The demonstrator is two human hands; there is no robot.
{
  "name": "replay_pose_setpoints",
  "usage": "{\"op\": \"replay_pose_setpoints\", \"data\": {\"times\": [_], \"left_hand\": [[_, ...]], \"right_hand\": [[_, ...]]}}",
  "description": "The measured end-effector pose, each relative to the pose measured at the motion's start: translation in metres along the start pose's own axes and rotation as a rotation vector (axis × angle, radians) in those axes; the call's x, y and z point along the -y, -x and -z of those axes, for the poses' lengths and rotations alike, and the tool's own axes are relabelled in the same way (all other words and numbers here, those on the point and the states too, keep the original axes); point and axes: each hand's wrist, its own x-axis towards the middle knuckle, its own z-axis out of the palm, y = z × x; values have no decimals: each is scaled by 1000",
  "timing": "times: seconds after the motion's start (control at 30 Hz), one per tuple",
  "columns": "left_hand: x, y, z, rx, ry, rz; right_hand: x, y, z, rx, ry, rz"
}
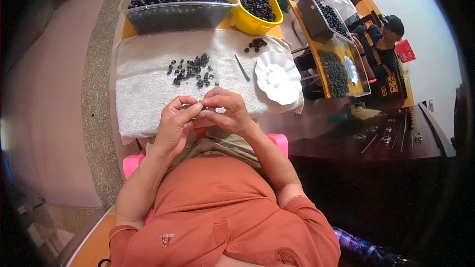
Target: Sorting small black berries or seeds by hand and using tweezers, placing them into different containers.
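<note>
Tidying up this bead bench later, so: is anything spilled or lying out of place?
Nothing looks damaged. Dark loose beads lie scattered on the white towel, and a smaller clump sits apart near the yellow bowl, outside any container.

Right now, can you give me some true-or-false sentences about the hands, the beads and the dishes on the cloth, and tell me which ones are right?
1. The left hand and the right hand meet fingertip to fingertip above the near edge of the white towel cloth. True.
2. The round yellow plastic bowl holds white beads. False: the beads in it are dark.
3. The white scalloped plate lies to the right of the loose scatter of small dark beads. True.
4. The big clear plastic tub at the far edge has nothing in it. False: it is heaped with dark beads.
5. A thin dark needle-like stick lies on the cloth between the scatter and the plate. True.
</note>
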Motion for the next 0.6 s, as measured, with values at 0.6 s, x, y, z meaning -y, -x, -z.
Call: {"op": "replay_pose_setpoints", "data": {"times": [0.6], "left_hand": [[4, 2, -4, -40, 22, 12]], "right_hand": [[-22, 25, 131, -179, 497, -286]]}}
